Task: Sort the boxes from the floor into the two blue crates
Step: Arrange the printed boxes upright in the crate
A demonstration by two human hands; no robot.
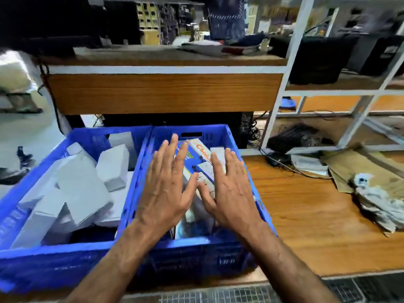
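Left crate (pixel 72 248) and right crate (pixel 218 133) showing moulded blue plastic, walls perforated, slight sheen. Plain boxes (pixel 80 184) looking like matt white card. Printed boxes (pixel 200 149) reflecting light, glossy card. Floor (pixel 306 215) appearing as smooth wood-grain boards; desk front (pixel 164 92) showing same grain. Shelf frame (pixel 282 106) looking like white-painted metal. Crumpled paper (pixel 376 202) lying rough.

A stockroom or warehouse work corner.

I stand at a long wooden counter (pixel 306 206) where two blue plastic crates (pixel 183 246) hold plain white cardboard boxes (pixel 83 182) and printed product boxes (pixel 200 149). Behind it is a brown wooden desk (pixel 164 92) with papers, and to my right a white metal shelving frame (pixel 282 90) with dark equipment and loose cables. Far behind, blurred rows of stacked cartons on tall racks (pixel 150 20) fill the room.
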